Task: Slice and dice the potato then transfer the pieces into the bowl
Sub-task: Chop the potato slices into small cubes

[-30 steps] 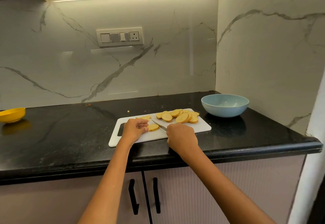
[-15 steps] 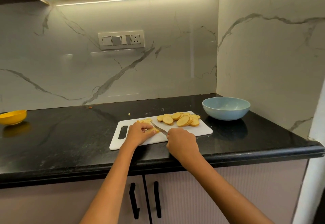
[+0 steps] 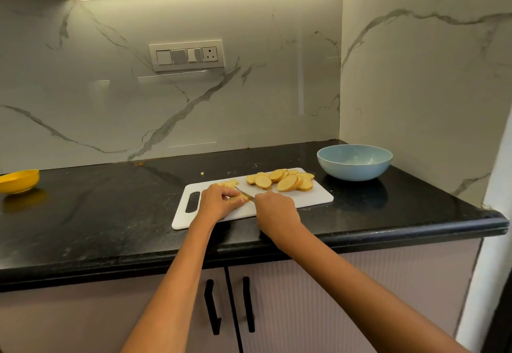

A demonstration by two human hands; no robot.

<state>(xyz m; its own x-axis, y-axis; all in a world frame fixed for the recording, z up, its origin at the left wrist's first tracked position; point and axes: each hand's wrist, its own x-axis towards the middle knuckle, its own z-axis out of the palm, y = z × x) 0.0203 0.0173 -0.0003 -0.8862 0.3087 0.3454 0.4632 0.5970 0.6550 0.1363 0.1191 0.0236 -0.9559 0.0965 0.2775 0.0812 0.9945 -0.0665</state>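
While dicing is being carried out, a potato slice (image 3: pixel 240 199) is being pinned to the cutting board (image 3: pixel 310 200) by the left hand (image 3: pixel 215 203), fingers clenched on it. The knife (image 3: pixel 243 192) is being gripped by the right hand (image 3: pixel 275 210); fingertips are best being kept curled back. Remaining potato slices (image 3: pixel 282 180) are being left piled near the bowl (image 3: pixel 354 162) on the table (image 3: pixel 110 214).

1. One head-worn, wide-angle view looks forward and down from standing height.
2. It faces the black desk (image 3: pixel 110 214) and the marble wall corner behind it.
3. Both forearms reach in from the bottom edge, close to the lens.
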